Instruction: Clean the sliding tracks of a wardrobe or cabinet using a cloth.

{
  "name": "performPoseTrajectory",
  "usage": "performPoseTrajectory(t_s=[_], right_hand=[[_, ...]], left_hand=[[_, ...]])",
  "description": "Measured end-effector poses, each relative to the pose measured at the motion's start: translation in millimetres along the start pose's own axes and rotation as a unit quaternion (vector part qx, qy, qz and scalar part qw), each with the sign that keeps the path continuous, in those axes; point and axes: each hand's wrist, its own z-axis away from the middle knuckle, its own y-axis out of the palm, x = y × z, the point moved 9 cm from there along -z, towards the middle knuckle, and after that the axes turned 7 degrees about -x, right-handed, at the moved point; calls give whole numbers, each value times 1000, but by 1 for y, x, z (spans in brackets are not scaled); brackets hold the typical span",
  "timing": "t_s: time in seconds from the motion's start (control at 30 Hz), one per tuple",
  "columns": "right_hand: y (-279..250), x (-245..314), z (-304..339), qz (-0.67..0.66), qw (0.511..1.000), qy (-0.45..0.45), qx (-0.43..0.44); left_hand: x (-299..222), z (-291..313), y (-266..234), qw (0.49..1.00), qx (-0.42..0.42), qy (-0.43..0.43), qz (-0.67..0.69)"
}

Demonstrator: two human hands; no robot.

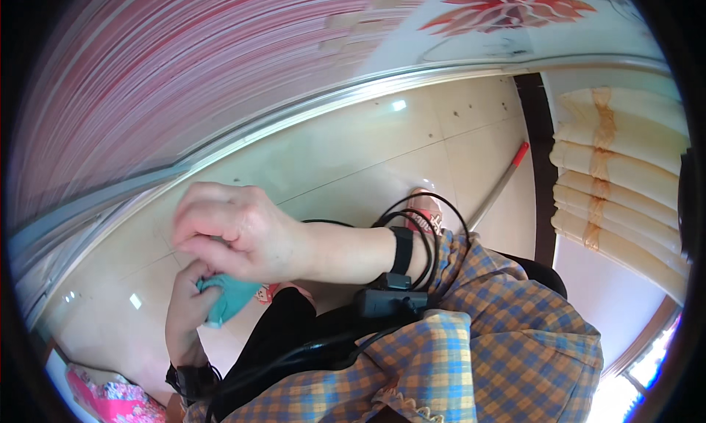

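My right hand (pixel 235 228) is raised in the left middle of the view, its fingers curled into a loose fist with nothing showing in it. Its forearm reaches across from the right, with a black strap (pixel 402 251) and a small black box (pixel 390 302) on it. Below it, my left hand (pixel 190 298) grips a teal cloth (pixel 235 298), bunched and hanging beside my knee. A dark wrist device (pixel 193 381) sits on my left wrist. The right hand partly covers the space above the cloth.
A glossy panel with pink stripes (pixel 169 77) and a red flower (pixel 515 11) stands ahead, edged by a metal rail (pixel 294 103). On the tiled floor (pixel 353 151) lies a red-tipped pole (pixel 500 184). Cream curtains (pixel 610 180) hang at right; pink floral fabric (pixel 110 397) is at lower left.
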Motion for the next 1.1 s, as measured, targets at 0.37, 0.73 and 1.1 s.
performPoseTrajectory(t_s=[0.37,0.73,1.1], right_hand=[[-28,-83,23,-186,933,294,-94],[-34,-14,-12,-304,925,225,-44],[-58,-19,6,-244,943,227,-8]], left_hand=[[-77,53,-40,916,-280,153,243],[-182,106,-92,900,-361,219,107],[-198,120,-70,908,-363,188,90]])
